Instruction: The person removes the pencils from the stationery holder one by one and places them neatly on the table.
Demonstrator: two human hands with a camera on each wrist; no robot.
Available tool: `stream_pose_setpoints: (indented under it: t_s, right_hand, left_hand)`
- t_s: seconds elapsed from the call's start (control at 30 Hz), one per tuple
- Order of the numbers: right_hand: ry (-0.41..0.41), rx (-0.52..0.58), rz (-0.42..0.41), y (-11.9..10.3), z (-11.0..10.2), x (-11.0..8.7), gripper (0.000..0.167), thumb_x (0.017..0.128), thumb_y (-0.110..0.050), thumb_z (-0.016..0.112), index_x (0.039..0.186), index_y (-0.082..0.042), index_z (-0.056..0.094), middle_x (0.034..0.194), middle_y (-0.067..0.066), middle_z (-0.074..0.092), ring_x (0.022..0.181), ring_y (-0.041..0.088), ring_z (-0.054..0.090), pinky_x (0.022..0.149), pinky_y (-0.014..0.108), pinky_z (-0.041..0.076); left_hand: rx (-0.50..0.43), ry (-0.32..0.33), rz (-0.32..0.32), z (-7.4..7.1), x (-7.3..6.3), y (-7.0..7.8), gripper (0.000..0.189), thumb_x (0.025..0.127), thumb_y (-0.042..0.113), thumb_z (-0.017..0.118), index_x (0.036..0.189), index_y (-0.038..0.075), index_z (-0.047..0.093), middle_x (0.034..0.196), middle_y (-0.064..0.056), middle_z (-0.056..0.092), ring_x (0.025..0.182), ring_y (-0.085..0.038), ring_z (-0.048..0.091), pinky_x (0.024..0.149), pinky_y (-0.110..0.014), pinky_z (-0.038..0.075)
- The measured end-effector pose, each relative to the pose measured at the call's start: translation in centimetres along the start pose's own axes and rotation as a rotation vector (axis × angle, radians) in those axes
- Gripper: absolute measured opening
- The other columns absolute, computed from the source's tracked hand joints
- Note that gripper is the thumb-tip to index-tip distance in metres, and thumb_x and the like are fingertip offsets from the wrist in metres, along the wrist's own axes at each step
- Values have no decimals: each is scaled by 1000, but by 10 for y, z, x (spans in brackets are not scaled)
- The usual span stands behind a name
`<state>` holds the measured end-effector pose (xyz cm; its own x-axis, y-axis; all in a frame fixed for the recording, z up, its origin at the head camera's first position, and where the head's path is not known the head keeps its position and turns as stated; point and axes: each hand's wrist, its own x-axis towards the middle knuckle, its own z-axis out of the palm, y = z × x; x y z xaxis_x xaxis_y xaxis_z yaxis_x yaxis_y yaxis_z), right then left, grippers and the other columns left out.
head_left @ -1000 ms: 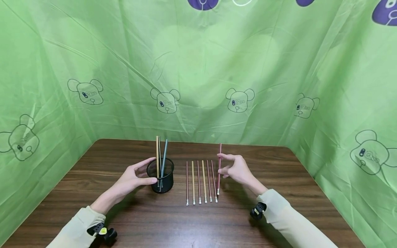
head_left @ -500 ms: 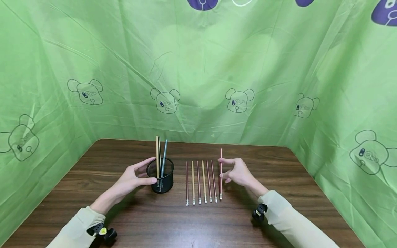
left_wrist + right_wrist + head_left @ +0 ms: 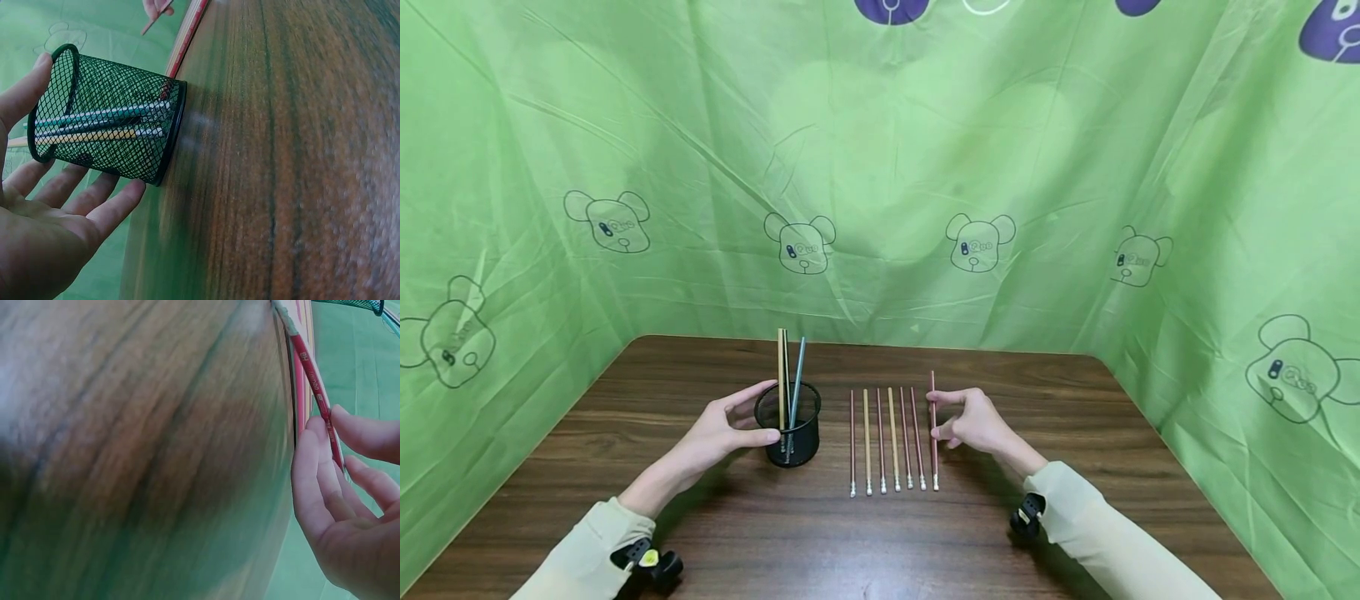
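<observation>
My left hand (image 3: 722,433) holds a black mesh pencil cup (image 3: 805,442) standing on the table, thumb on one side and fingers on the other. Inside the cup lean a tan pencil (image 3: 781,367), a dark one and a blue pencil (image 3: 798,371); the left wrist view shows their lower ends through the mesh (image 3: 119,94). With thumb and fingers my right hand (image 3: 977,421) pinches a red pencil (image 3: 309,362), its eraser end towards me, at the right end of a row. That row has several red pencils and two yellow pencils (image 3: 868,442), side by side with small gaps.
A brown wood-grain table (image 3: 880,550) lies under everything. Green cloth (image 3: 880,167) with bear-head drawings hangs behind it and at both sides. Each wrist wears a black strap, such as the right wrist strap (image 3: 1027,512).
My right hand has brought the red pencil down and nearer to me, shifting it slightly right, so it is now in line with the row. My left hand and the cup stay put.
</observation>
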<state>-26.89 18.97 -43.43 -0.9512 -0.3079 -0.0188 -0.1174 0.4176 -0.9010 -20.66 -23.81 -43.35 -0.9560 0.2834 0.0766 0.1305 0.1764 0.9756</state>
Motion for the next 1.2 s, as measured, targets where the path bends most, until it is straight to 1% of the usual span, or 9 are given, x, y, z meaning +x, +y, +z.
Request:
stream_pose_setpoints:
  t_s: [0.27,0.47,0.73,1.0,1.2]
  right_hand:
    - [-19,-29,10,1,1,2,61,80,14,82,138,7,64,125,28,70,67,30,74,61,39,61]
    - [-5,-63,40,3,2,6,59,77,10,85,134,5,69,121,22,73,61,26,71,60,38,61]
    - [-18,-81,61,2,2,9,59,76,9,87,132,4,70,120,20,72,61,27,71,59,38,61]
    - [-25,-133,61,2,5,12,56,75,7,88,129,2,74,115,17,73,59,26,71,57,36,60]
    - [-14,-138,68,2,6,13,54,75,8,88,127,2,74,112,15,74,58,26,71,56,37,60]
  left_hand:
    - [-13,-1,12,0,1,-2,81,93,13,83,162,14,42,156,-19,50,140,-42,50,97,-28,50]
    - [-2,2,2,0,1,-2,81,93,15,83,163,15,42,158,-19,48,139,-42,50,98,-28,49]
    - [-7,4,4,0,2,-2,80,93,11,82,163,14,41,157,-21,49,138,-42,51,98,-28,49]
    - [-1,4,3,0,1,-1,82,93,14,83,163,14,41,157,-21,49,138,-42,52,97,-28,50]
    - [0,4,-1,1,0,0,82,93,15,83,163,15,41,157,-21,49,138,-42,51,98,-29,49]
